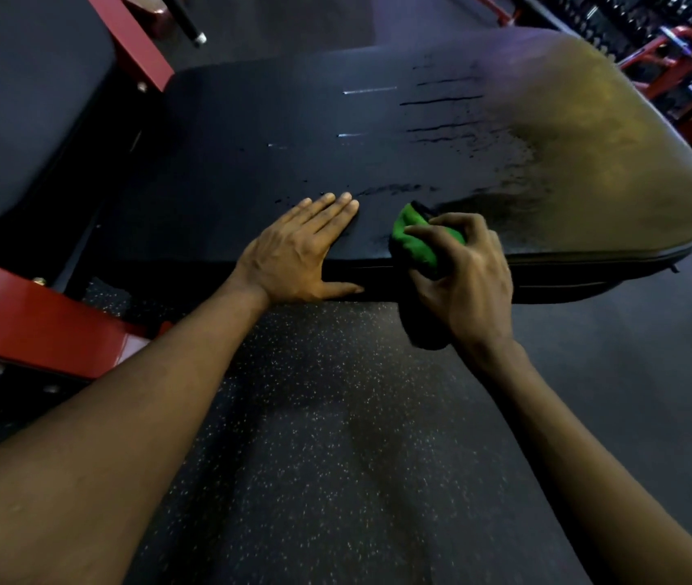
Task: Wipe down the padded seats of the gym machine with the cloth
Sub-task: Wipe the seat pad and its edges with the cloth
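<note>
A long black padded seat stretches across the middle, with wet streaks and droplets toward its right end. My left hand lies flat on the seat's near edge, fingers straight and thumb down the side. Just to its right, my right hand grips a bunched green cloth against the same near edge; part of the cloth hangs dark below the hand. A second black pad sits at the far left.
Red steel frame beams run along the left beside the pads. Speckled black rubber flooring lies beneath my arms. More red machine frames and racks stand at the far right.
</note>
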A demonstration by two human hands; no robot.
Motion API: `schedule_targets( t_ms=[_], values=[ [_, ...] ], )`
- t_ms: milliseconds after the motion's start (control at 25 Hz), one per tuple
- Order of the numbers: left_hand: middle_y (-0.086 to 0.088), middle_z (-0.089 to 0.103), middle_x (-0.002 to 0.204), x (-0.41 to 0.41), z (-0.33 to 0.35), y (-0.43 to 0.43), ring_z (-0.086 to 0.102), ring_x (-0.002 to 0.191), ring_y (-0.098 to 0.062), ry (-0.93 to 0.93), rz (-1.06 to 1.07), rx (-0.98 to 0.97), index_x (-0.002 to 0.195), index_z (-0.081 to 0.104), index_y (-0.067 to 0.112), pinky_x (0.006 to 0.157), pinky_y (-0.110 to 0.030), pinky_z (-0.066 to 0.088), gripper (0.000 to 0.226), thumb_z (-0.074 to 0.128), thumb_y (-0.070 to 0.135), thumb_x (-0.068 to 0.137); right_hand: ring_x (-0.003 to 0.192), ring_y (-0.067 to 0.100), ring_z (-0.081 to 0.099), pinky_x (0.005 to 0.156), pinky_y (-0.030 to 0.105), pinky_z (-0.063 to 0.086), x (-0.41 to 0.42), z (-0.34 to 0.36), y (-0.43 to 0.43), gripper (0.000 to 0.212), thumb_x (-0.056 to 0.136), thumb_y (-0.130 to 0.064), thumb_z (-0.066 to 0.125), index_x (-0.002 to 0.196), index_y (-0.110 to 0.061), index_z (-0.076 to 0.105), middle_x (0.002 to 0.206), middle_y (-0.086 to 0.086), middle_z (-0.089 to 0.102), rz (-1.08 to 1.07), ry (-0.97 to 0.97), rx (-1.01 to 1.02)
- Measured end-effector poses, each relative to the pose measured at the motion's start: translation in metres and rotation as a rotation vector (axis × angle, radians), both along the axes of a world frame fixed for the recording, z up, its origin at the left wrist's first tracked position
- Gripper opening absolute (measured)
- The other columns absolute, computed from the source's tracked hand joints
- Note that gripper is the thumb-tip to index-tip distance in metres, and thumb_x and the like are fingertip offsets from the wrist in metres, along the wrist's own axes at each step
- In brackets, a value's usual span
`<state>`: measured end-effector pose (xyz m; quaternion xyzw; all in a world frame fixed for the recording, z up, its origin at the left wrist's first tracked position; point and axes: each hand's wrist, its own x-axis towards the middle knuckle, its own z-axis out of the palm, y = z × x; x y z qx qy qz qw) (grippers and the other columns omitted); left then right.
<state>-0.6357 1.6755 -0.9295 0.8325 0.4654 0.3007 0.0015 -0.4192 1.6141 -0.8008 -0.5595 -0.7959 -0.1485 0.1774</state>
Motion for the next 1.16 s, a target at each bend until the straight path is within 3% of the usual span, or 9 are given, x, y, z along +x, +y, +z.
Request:
schedule_targets(
  t_ms=[240, 400, 520, 680, 840, 1000, 1160],
  values=[
    [-0.010, 0.013, 0.169, -0.031, -0.009, -0.001, 0.014, 0.156, -0.021, 0.054, -0.067, -0.069, 0.162, 0.010, 0.008, 0.127, -0.039, 0.016, 0.115, 0.056, 0.077, 0.082, 0.101, 0.027, 0.058, 0.079, 0.028, 0.042, 0.010, -0.001, -0.004, 0.031, 0.084, -0.031, 0.077, 0.115, -0.025, 0.074, 0.125, 0.004, 0.059, -0.123, 0.098, 0.079],
    [-0.011, 0.016, 0.168, -0.047, -0.021, -0.001, 0.017, 0.156, -0.023, 0.043, -0.041, -0.042, 0.162, 0.012, 0.007, 0.127, -0.040, 0.018, 0.115, 0.061, 0.073, 0.081, 0.096, 0.027, 0.059, 0.078, 0.035, 0.049, -0.035, -0.026, 0.000, 0.032, 0.082, -0.029, 0.076, 0.114, -0.024, 0.074, 0.123, 0.005, 0.060, -0.023, 0.065, 0.050],
    [-0.012, 0.018, 0.168, -0.046, -0.023, -0.003, 0.018, 0.155, -0.024, 0.034, -0.030, -0.032, 0.161, 0.014, 0.006, 0.127, -0.041, 0.017, 0.114, 0.056, 0.077, 0.082, 0.098, 0.027, 0.058, 0.076, 0.036, 0.050, -0.054, -0.035, 0.002, 0.037, 0.080, -0.029, 0.076, 0.117, -0.025, 0.072, 0.125, 0.004, 0.058, 0.044, -0.001, -0.025],
    [-0.010, 0.020, 0.168, -0.048, -0.022, -0.004, 0.020, 0.155, -0.023, 0.035, -0.007, -0.032, 0.161, 0.017, 0.008, 0.127, -0.041, 0.018, 0.112, 0.044, 0.084, 0.085, 0.106, 0.027, 0.056, 0.083, 0.037, 0.050, -0.024, -0.011, 0.003, 0.039, 0.081, -0.028, 0.078, 0.120, -0.028, 0.072, 0.128, 0.004, 0.056, 0.031, 0.003, -0.046],
    [-0.010, 0.022, 0.167, -0.047, -0.018, -0.008, 0.021, 0.155, -0.022, -0.007, -0.010, -0.033, 0.161, 0.019, 0.008, 0.127, -0.041, 0.019, 0.090, 0.034, 0.072, 0.098, 0.109, 0.028, 0.055, 0.082, 0.031, 0.042, 0.001, 0.006, -0.001, 0.033, 0.086, -0.034, 0.074, 0.118, -0.026, 0.073, 0.127, 0.006, 0.057, -0.085, 0.101, 0.006],
    [-0.008, 0.021, 0.168, -0.046, -0.019, -0.010, 0.020, 0.155, -0.021, -0.017, -0.005, -0.038, 0.162, 0.018, 0.011, 0.127, -0.041, 0.019, 0.084, 0.033, 0.067, 0.101, 0.103, 0.031, 0.057, 0.079, 0.029, 0.037, -0.028, -0.011, 0.006, 0.029, 0.085, -0.031, 0.074, 0.113, -0.023, 0.074, 0.124, 0.009, 0.058, -0.085, 0.056, 0.029],
    [-0.006, 0.020, 0.168, -0.048, -0.018, -0.010, 0.019, 0.155, -0.019, -0.010, -0.007, -0.064, 0.162, 0.016, 0.014, 0.127, -0.040, 0.019, 0.084, 0.032, 0.069, 0.101, 0.100, 0.030, 0.056, 0.077, 0.036, 0.047, -0.058, -0.025, 0.007, 0.032, 0.083, -0.030, 0.074, 0.114, -0.024, 0.072, 0.123, 0.007, 0.057, 0.026, -0.028, -0.051]
  ],
)
